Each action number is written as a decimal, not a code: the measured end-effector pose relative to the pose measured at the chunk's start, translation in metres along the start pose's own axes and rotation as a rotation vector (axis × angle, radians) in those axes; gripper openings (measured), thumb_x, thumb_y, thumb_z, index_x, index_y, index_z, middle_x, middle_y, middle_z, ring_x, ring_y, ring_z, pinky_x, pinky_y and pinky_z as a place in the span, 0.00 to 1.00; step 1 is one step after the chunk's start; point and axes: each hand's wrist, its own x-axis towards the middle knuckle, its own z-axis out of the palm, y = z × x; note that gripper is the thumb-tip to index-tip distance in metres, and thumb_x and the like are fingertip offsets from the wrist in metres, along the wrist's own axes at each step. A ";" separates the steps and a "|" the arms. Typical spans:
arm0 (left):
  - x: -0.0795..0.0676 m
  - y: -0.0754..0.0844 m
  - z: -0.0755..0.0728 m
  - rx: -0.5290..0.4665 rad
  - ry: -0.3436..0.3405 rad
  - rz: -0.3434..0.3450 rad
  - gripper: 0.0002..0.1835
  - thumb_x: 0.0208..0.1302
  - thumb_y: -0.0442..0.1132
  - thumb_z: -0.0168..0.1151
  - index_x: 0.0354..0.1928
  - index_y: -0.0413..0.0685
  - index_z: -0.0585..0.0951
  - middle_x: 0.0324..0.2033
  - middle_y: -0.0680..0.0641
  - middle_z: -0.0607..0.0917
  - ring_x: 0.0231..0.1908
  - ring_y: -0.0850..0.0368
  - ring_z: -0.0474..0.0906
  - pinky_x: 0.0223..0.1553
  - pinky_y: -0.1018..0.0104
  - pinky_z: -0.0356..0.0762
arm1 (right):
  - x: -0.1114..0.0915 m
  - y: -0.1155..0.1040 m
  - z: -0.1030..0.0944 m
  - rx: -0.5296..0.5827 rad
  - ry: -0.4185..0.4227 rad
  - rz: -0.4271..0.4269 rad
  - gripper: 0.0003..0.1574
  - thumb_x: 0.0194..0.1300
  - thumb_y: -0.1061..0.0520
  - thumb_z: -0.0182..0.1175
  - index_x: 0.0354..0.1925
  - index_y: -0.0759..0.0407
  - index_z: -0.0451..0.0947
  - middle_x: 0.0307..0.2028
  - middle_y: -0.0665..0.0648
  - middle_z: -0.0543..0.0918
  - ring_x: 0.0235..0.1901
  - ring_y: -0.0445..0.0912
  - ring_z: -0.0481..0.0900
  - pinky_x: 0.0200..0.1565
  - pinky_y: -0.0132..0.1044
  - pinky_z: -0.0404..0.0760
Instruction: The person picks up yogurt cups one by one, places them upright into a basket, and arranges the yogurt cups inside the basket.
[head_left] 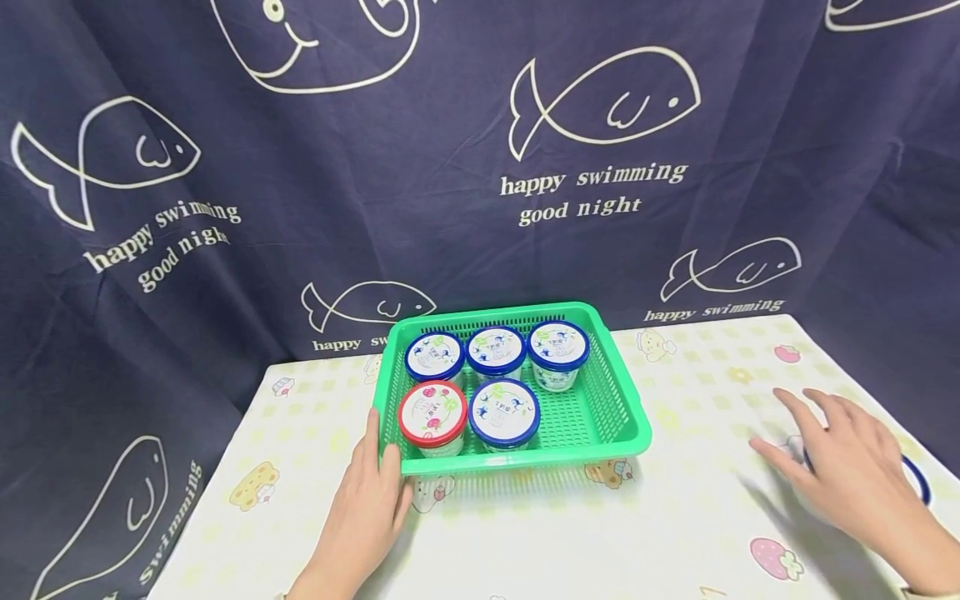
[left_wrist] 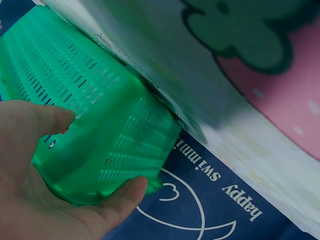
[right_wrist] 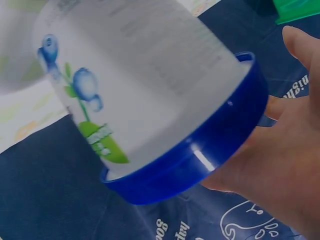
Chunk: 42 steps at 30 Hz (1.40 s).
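A green plastic basket [head_left: 637,417] sits on the table with several lidded tubs inside. One tub has a red lid [head_left: 432,412]; the others, such as the front tub [head_left: 504,412], have blue lids. My left hand [head_left: 367,492] holds the basket's near left corner, its thumb [left_wrist: 52,120] on one side wall and a finger [left_wrist: 125,197] along the other. On the right, my right hand [head_left: 847,462] hovers with spread fingers over another blue-lidded tub [right_wrist: 150,85], mostly hidden beneath it in the head view. That tub carries a blueberry print.
A pale patterned cloth [head_left: 675,533] covers the table. Behind it hangs a dark blue curtain [head_left: 450,208] with white fish drawings, close to the basket's back rim. Inside the basket, bare floor [head_left: 592,421] shows at the front right.
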 end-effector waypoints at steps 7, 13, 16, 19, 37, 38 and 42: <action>0.000 0.000 0.000 -0.004 -0.012 -0.009 0.18 0.53 0.43 0.58 0.41 0.41 0.66 0.67 0.33 0.43 0.61 0.42 0.55 0.54 0.52 0.65 | -0.002 0.011 0.004 0.002 -0.035 0.042 0.47 0.53 0.35 0.57 0.65 0.50 0.54 0.57 0.73 0.58 0.56 0.74 0.48 0.49 0.72 0.38; 0.000 0.000 0.000 -0.002 0.000 -0.004 0.18 0.51 0.43 0.59 0.40 0.41 0.66 0.67 0.32 0.43 0.60 0.41 0.57 0.52 0.51 0.66 | -0.006 0.021 0.007 -0.008 -0.070 0.065 0.46 0.54 0.35 0.57 0.64 0.53 0.55 0.55 0.74 0.59 0.52 0.75 0.51 0.47 0.72 0.40; 0.000 0.000 0.000 -0.005 0.005 0.002 0.18 0.51 0.42 0.59 0.40 0.41 0.66 0.67 0.32 0.44 0.59 0.40 0.57 0.51 0.51 0.67 | -0.010 0.025 0.010 -0.021 -0.093 0.075 0.45 0.54 0.35 0.56 0.63 0.55 0.57 0.53 0.74 0.60 0.50 0.75 0.51 0.48 0.72 0.39; 0.000 0.001 0.000 -0.003 -0.001 0.000 0.18 0.52 0.43 0.58 0.40 0.41 0.66 0.67 0.33 0.43 0.60 0.41 0.57 0.51 0.51 0.68 | -0.012 0.029 0.011 -0.037 -0.108 0.085 0.44 0.54 0.34 0.56 0.60 0.57 0.59 0.52 0.74 0.62 0.49 0.75 0.52 0.49 0.71 0.38; 0.001 0.001 -0.002 0.001 0.010 0.005 0.18 0.51 0.42 0.59 0.39 0.40 0.66 0.67 0.32 0.44 0.59 0.40 0.58 0.49 0.51 0.69 | -0.013 0.029 0.019 -0.165 -0.115 0.135 0.36 0.56 0.31 0.51 0.48 0.58 0.69 0.46 0.72 0.68 0.44 0.73 0.56 0.40 0.71 0.48; 0.001 0.000 -0.001 -0.002 0.011 0.005 0.18 0.51 0.42 0.59 0.39 0.40 0.66 0.67 0.32 0.44 0.59 0.40 0.58 0.49 0.51 0.69 | -0.013 0.029 0.019 -0.168 -0.110 0.135 0.36 0.56 0.31 0.52 0.47 0.58 0.69 0.45 0.72 0.68 0.44 0.73 0.57 0.40 0.71 0.48; 0.001 0.001 -0.001 -0.007 0.000 -0.002 0.18 0.51 0.42 0.59 0.39 0.41 0.66 0.67 0.32 0.43 0.58 0.40 0.59 0.50 0.51 0.68 | -0.012 0.029 0.019 -0.189 -0.110 0.142 0.36 0.55 0.31 0.52 0.45 0.59 0.70 0.45 0.73 0.68 0.43 0.74 0.57 0.39 0.72 0.48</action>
